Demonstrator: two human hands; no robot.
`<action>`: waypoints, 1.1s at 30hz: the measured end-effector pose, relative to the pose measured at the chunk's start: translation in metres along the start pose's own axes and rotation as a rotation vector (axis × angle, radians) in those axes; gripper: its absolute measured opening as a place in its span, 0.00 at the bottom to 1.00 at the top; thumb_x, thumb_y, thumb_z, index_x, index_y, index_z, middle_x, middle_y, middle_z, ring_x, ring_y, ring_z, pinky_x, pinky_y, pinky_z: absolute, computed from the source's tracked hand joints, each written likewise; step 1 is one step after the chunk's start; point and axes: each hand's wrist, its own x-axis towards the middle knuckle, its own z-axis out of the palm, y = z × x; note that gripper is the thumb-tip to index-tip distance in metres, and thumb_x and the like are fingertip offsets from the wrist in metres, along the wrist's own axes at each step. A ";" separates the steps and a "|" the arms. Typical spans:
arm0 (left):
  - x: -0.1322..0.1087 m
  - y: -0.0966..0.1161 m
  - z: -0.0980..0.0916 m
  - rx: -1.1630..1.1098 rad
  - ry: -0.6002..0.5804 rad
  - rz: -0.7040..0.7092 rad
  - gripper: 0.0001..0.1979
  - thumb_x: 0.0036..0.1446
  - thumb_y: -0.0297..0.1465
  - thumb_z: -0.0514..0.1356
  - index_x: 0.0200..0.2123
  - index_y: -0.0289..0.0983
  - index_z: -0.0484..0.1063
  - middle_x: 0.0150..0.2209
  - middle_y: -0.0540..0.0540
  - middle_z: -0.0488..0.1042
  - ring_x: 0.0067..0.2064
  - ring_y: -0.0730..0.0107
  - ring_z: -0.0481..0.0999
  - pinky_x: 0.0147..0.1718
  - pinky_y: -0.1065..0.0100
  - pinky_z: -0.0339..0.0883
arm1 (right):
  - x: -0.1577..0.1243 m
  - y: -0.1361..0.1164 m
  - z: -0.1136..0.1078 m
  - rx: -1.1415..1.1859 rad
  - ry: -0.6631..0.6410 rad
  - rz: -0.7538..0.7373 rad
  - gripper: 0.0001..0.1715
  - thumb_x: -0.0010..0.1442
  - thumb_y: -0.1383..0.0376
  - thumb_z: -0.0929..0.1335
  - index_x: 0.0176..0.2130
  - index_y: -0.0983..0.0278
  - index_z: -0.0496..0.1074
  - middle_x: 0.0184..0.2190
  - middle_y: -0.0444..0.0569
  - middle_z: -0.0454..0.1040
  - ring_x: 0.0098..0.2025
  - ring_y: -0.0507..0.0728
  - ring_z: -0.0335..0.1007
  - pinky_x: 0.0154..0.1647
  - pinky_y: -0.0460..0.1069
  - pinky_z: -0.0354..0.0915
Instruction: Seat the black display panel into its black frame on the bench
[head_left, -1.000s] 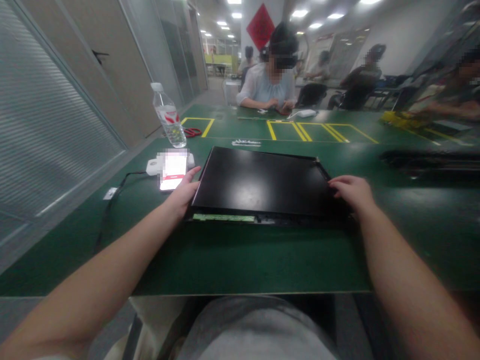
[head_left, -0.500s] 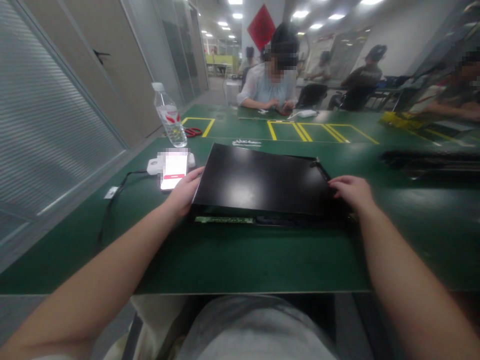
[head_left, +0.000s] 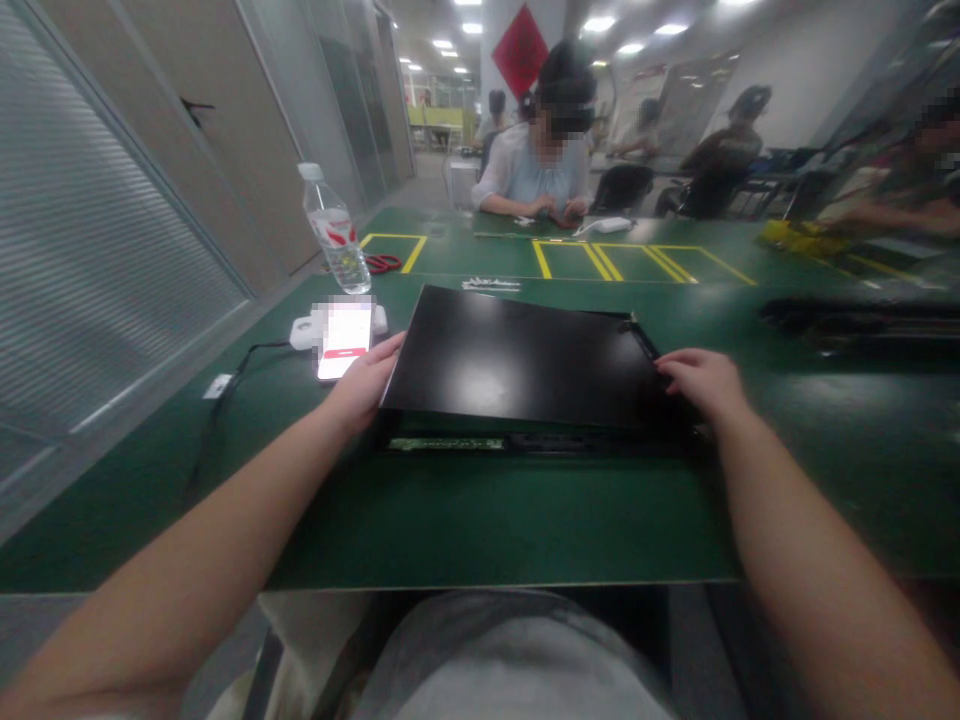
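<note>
A glossy black screen panel [head_left: 510, 360] lies tilted over a black frame [head_left: 592, 445], its left side raised. Along the frame's near edge shows a green circuit strip [head_left: 448, 444]. My left hand [head_left: 369, 380] holds the panel's left edge, with part of the fingers hidden behind it. At the right side, my right hand [head_left: 701, 380] has its thumb and fingers pinched at the frame's right edge; the fingertips partly hide what they grip.
Left of the panel are a lit phone [head_left: 345, 342], a white power strip [head_left: 302, 333] with a cable, a water bottle [head_left: 335, 235] and red scissors [head_left: 384, 264]. Dark parts [head_left: 862, 325] lie at the right. A person [head_left: 536, 175] sits across the green table [head_left: 510, 530].
The near edge of the panel sits slightly higher above the frame. Both hands keep nearly the same places, and the whole view has shifted a little.
</note>
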 end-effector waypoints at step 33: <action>-0.021 0.012 0.010 -0.031 -0.189 0.159 0.33 0.49 0.27 0.68 0.61 0.37 0.76 0.49 0.39 0.84 0.53 0.46 0.82 0.48 0.57 0.79 | 0.001 -0.004 0.003 0.257 0.040 0.091 0.05 0.48 0.63 0.73 0.29 0.61 0.81 0.34 0.51 0.83 0.44 0.63 0.78 0.44 0.53 0.72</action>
